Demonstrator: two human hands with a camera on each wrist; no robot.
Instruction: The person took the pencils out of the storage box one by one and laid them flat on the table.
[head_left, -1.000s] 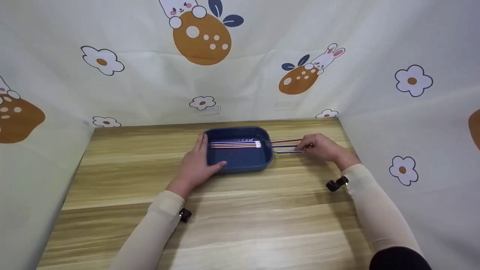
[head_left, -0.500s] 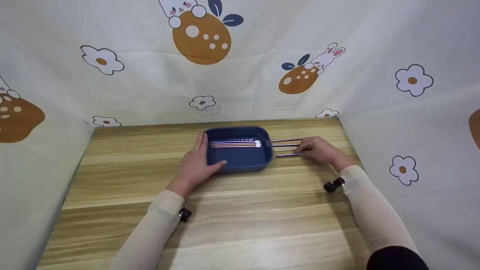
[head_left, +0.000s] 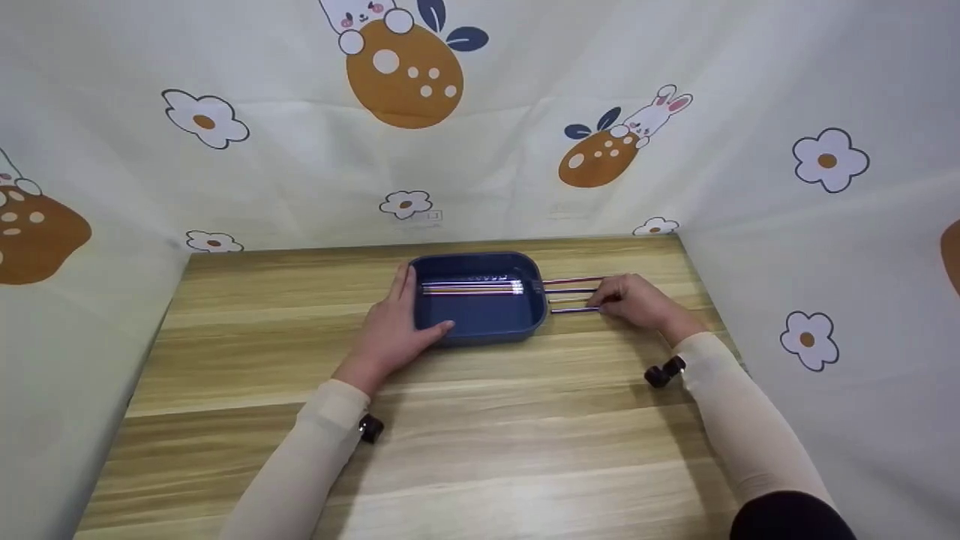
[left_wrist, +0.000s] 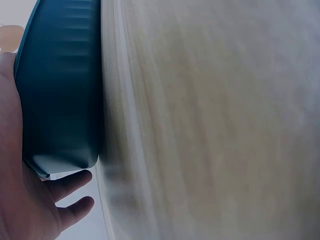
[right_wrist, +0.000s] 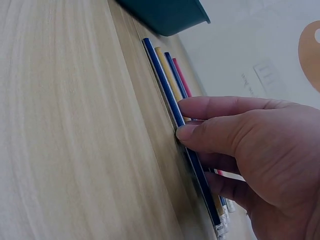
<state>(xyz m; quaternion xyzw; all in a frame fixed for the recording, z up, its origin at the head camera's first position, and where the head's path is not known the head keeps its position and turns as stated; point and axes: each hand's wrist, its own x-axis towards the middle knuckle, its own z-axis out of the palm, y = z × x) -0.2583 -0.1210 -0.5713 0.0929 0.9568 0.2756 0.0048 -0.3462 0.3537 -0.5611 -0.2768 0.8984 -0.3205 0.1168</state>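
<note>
My left hand (head_left: pixel 386 337) rests against the left end of a dark blue rectangular tray (head_left: pixel 480 319), its thumb over the near rim and its fingers extended along the end wall. Inside the tray lies a row of several pencils (head_left: pixel 472 289) with their eraser ends to the right. Right of the tray, my right hand (head_left: pixel 634 300) pinches a blue pencil (right_wrist: pixel 162 75) between thumb and fingers. Beside that pencil, in the right wrist view, lie a yellow pencil (right_wrist: pixel 170 75), a second blue pencil (right_wrist: pixel 178 75) and a red pencil (right_wrist: pixel 182 75), roughly parallel. The hand partly hides them.
The wooden table (head_left: pixel 480 420) runs back to a patterned curtain (head_left: pixel 300 172) just behind the tray. Another side of the curtain (head_left: pixel 862 247) hangs close to my right arm. A small black device (head_left: pixel 664 371) sits at my right wrist, another black device (head_left: pixel 370 428) at my left.
My right hand has shifted slightly toward me and to the left. The blue pencil in it has come nearer to me, leaving the yellow one visible behind it. Left hand and tray are still.
</note>
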